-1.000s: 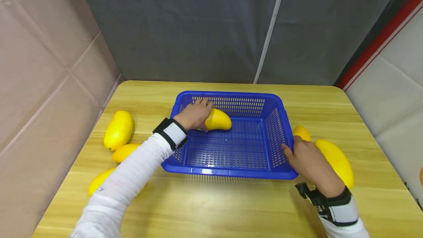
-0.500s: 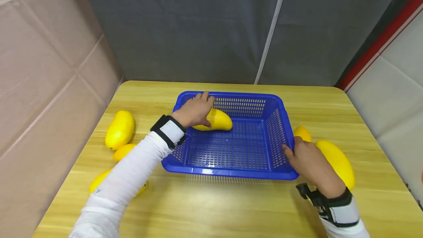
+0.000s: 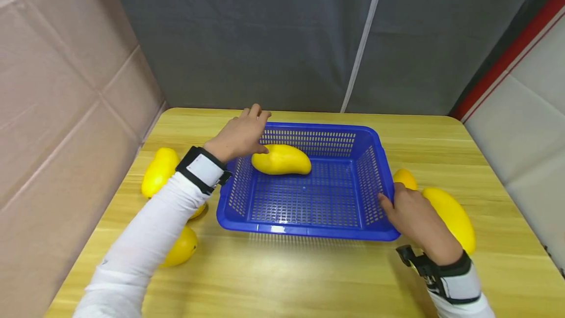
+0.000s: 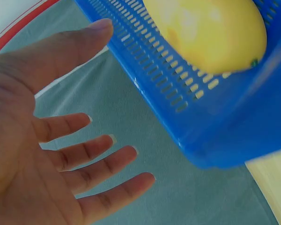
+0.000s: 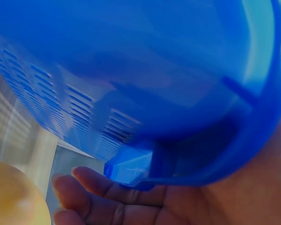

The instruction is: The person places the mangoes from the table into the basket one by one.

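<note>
Has drawn the left hand (image 3: 240, 134) from over the mango (image 3: 282, 159) leftward to the back-left corner of the blue basket (image 3: 282, 231) since the earlier frame. Has left the mango lying on the basket floor, near the left and back walls. Shows that left hand spread and free, thumb well apart from the fingers. Still grips the basket's right rim with the right hand (image 3: 408, 205), near the front-right corner, thumb inside, fingers curled beneath. Has the basket in the middle of the worktop (image 3: 309, 278), near the back edge. Shows loose mangoes (image 3: 452, 217) beside the basket's right wall, and others toward the worktop's left edge, partly hidden by the left sleeve (image 3: 137, 254).
</note>
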{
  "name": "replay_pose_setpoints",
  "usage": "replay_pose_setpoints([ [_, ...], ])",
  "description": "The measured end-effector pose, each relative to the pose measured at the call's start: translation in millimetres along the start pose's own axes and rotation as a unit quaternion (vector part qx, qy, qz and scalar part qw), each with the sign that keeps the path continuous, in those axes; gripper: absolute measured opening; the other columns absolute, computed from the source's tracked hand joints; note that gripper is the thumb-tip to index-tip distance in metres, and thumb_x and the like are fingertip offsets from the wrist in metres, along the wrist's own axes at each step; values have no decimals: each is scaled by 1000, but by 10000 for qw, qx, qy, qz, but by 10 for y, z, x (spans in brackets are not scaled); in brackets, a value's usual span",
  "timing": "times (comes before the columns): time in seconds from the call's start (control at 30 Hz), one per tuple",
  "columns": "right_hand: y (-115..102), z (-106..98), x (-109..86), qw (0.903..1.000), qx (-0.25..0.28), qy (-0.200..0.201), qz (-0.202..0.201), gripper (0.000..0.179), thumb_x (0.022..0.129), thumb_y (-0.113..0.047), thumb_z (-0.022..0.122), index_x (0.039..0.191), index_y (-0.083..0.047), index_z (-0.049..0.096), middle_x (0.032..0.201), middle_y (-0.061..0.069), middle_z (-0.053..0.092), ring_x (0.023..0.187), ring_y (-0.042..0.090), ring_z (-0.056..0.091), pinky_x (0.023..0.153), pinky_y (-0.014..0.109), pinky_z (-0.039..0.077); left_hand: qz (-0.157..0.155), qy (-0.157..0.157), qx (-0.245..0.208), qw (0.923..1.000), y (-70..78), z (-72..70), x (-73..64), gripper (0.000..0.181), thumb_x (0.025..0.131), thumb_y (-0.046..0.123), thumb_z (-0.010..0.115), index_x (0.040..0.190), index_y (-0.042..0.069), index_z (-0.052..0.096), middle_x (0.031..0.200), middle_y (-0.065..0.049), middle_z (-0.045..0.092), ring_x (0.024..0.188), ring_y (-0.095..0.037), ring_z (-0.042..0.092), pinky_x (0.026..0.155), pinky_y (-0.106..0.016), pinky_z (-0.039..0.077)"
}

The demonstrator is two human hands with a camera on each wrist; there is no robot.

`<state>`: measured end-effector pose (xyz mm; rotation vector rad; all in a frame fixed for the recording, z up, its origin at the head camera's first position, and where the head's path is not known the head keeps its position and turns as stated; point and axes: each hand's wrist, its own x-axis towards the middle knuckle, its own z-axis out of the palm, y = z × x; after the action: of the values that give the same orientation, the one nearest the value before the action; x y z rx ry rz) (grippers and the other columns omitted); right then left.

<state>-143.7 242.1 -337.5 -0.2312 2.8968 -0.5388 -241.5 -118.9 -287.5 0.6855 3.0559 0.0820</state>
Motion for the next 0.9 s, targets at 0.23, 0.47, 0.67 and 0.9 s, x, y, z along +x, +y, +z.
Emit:
replay_pose_setpoints([
  [0.23, 0, 21, 16, 10000, -18, 20, -24, 48, 100, -27, 47, 114, 19, 46, 77, 16, 56, 63, 23, 56, 51, 33, 46, -152, 69, -95, 9998, -146, -72, -78, 85, 77, 32, 80, 141, -2, 35, 130, -24, 38, 111, -37, 43, 84, -44, 49],
  [0.47, 18, 1, 20, 10000, 3, 32, -27, 49, 100, -28, 46, 113, 20, 46, 77, 17, 57, 63, 23, 57, 51, 33, 47, -357, 123, -138, 9992, -318, -124, -200, 82, 78, 29, 79, 139, -5, 36, 128, -26, 38, 108, -38, 43, 82, -48, 50],
  [0.67, 4, 13, 18, 10000, 29, 32, -14, 47, 100, -26, 47, 114, 18, 46, 78, 16, 58, 63, 21, 58, 51, 31, 48, -595, 122, -28, 9981, -523, -102, -353, 80, 78, 26, 80, 137, -6, 37, 124, -27, 40, 104, -40, 47, 79, -50, 51],
  [0.9, 10, 9, 8, 10000, 12, 26, -44, 49, 100, -27, 47, 113, 20, 45, 78, 18, 58, 63, 23, 58, 51, 34, 48, -879, -98, -2, 9961, -742, -54, -540, 78, 81, 25, 77, 137, -9, 35, 123, -29, 39, 105, -42, 47, 78, -53, 50],
])
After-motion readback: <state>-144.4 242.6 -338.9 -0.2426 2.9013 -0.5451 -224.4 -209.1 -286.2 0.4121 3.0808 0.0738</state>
